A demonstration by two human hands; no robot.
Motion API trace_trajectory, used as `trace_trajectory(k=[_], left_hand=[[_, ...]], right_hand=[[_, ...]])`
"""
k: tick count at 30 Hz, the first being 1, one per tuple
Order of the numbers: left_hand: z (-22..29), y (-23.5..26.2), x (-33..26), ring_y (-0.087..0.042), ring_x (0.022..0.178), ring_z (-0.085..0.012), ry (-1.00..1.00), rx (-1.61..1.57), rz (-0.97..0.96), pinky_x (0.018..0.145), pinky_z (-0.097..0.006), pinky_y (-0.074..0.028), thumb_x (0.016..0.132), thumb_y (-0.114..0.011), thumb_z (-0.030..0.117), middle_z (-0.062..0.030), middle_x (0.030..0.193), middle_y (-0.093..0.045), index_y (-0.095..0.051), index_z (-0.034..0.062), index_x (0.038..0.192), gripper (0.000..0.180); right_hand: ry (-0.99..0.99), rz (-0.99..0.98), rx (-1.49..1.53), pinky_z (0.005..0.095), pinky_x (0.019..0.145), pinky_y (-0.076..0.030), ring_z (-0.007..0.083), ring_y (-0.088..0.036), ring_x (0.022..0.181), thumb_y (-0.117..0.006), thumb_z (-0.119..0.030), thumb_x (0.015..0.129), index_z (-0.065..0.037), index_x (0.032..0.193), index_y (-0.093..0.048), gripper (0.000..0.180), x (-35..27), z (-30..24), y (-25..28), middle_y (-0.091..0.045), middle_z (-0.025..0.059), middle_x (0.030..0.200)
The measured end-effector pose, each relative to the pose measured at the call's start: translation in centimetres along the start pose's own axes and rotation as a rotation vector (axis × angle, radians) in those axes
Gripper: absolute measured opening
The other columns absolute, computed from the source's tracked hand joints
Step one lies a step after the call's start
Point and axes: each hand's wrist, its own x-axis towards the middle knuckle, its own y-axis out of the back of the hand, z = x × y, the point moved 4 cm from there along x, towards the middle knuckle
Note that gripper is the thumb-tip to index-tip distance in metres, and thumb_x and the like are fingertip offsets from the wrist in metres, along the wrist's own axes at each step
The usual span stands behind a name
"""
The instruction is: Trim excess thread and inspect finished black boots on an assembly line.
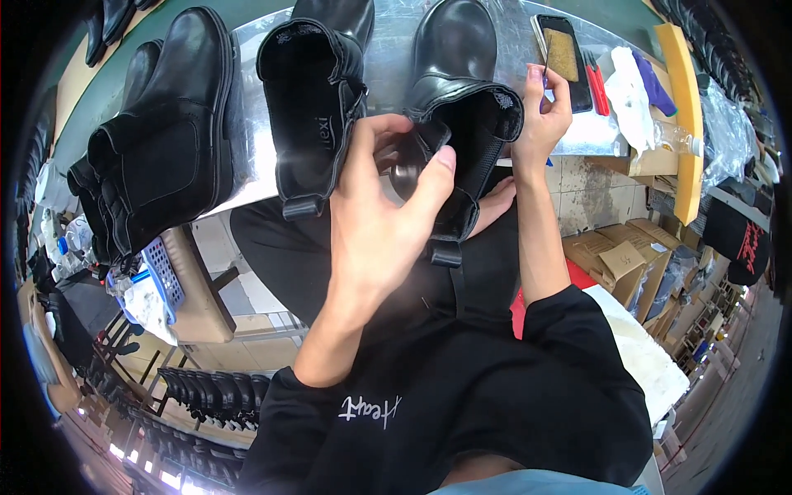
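A black leather ankle boot (454,41) stands on the metal table with its opening toward me. My left hand (371,210) grips the left edge of its collar between thumb and fingers. To the right of the opening, my right hand (544,115) is raised with its fingers closed on a thin, pointed tool with a purple part (544,78); its exact kind is unclear. Left of my left hand stands another black boot (305,124), its insole showing. A further black boot (169,124) leans at the table's left end.
Past my right hand lie a dark phone-like slab (582,91) with a tan block (560,54), a red-handled tool (597,87) and white cloth (629,99). A yellow foam strip (681,124) edges the right side. Cardboard boxes (615,256) sit below right, a blue basket (165,276) below left.
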Motion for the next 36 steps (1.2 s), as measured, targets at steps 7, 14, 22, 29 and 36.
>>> trace_trajectory(k=[7, 14, 22, 29, 36], left_hand=[[-0.5, 1.0, -1.0, -0.032, 0.07, -0.0058, -0.097, 0.035, 0.141, 0.062, -0.025, -0.026, 0.099, -0.05, 0.016, 0.0038, 0.073, -0.041, -0.047, 0.0021, 0.081, 0.023], [-1.3, 1.0, -1.2, -0.059, 0.101, -0.0148, -0.069, -0.089, 0.108, 0.094, -0.027, -0.043, 0.094, -0.044, 0.01, -0.0135, 0.117, -0.064, -0.057, -0.0045, 0.132, 0.042], [0.2, -0.5, 1.3, -0.055, 0.13, -0.0243, -0.236, -0.302, -0.107, 0.111, -0.035, -0.039, 0.087, -0.061, -0.004, -0.0173, 0.14, -0.057, -0.063, -0.003, 0.125, 0.038], [-0.4, -1.4, 0.9, -0.064, 0.111, -0.0186, -0.265, -0.439, 0.155, 0.099, -0.031, -0.048, 0.088, -0.067, -0.006, -0.0139, 0.121, -0.067, -0.066, -0.0029, 0.11, 0.023], [-1.0, -1.3, 1.0, -0.068, 0.104, -0.0191, -0.433, -0.392, 0.244, 0.091, -0.026, -0.053, 0.089, -0.066, -0.011, -0.0169, 0.114, -0.068, -0.068, -0.0053, 0.105, 0.017]], right_hand=[[0.034, -0.004, -0.016, 0.0208, 0.055, -0.039, 0.0041, -0.051, 0.066, -0.066, -0.019, 0.098, 0.005, 0.106, -0.062, 0.026, 0.0, 0.1, -0.1, -0.062, 0.0024, 0.089], [0.046, 0.005, -0.014, 0.0215, 0.055, -0.039, 0.0045, -0.05, 0.067, -0.066, -0.019, 0.097, 0.005, 0.107, -0.062, 0.027, 0.0, 0.4, 0.0, -0.061, 0.0021, 0.088], [0.04, -0.009, 0.029, 0.022, 0.056, -0.04, 0.0048, -0.05, 0.067, -0.066, -0.02, 0.097, 0.005, 0.106, -0.062, 0.027, 0.0, 0.5, 0.0, -0.06, 0.0021, 0.087], [-0.002, -0.04, 0.051, 0.0197, 0.051, -0.035, 0.0014, -0.045, 0.062, -0.062, -0.021, 0.101, 0.003, 0.107, -0.064, 0.025, 0.2, 0.3, 0.3, -0.059, -0.0005, 0.086], [0.005, -0.313, 0.084, 0.0172, 0.05, -0.024, -0.0003, -0.036, 0.058, -0.061, -0.019, 0.101, 0.0, 0.123, -0.067, 0.03, 2.6, -3.7, 1.0, -0.054, -0.0041, 0.079]])
